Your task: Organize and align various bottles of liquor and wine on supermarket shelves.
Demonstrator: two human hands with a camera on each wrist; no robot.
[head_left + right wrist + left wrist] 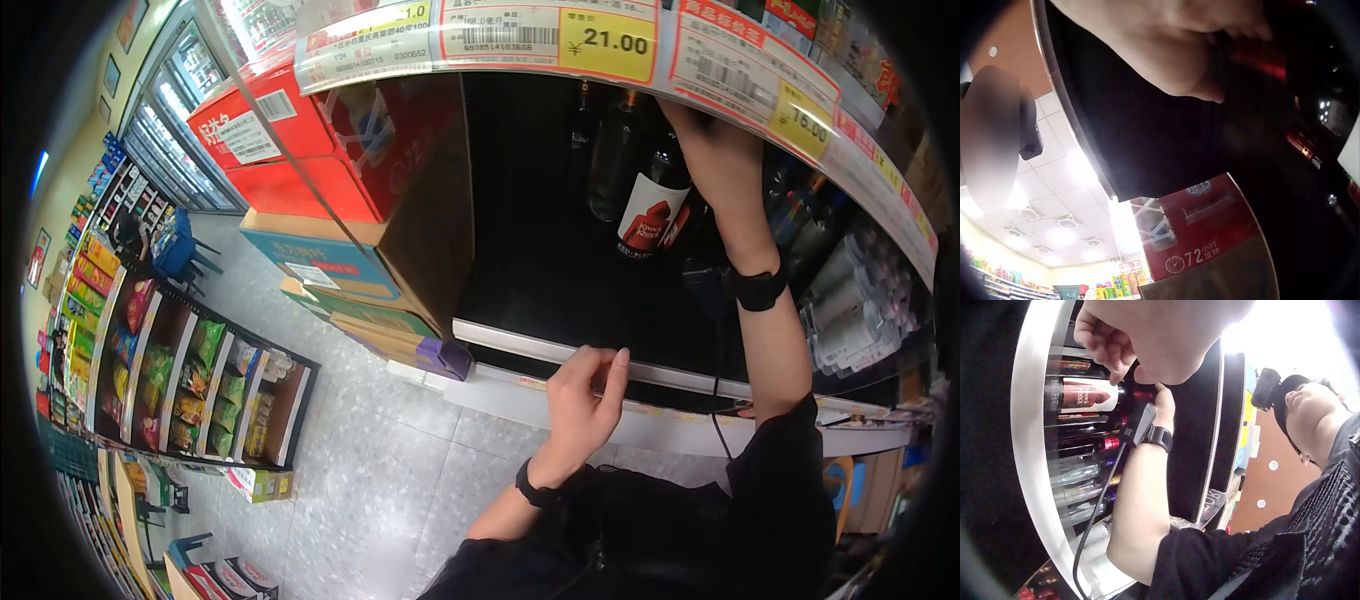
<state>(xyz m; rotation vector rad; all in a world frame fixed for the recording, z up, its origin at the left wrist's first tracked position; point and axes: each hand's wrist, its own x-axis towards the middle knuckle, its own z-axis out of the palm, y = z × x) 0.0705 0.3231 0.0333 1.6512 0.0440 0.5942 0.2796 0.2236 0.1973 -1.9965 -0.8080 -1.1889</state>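
Note:
In the head view, a dark bottle with a white label and red hooded figure [652, 215] stands on the black shelf. My right hand [718, 160] reaches in from above at its top, fingers mostly hidden. The right wrist view shows my right hand [1166, 44] with fingers curled at a red bottle neck [1263, 59]; the left wrist view shows the same hand [1163, 406] by the red capsule [1143, 395]. My left hand [585, 400] hovers before the shelf's front edge, fingers loosely bent, holding nothing.
More bottles [612, 160] stand behind and beside the labelled one. Red boxes [300, 140] are stacked on cartons [330, 260] at the left. A price rail [600, 42] curves above the opening. Wrapped bottles [860, 310] fill the right side. A cable [716, 400] hangs near the right forearm.

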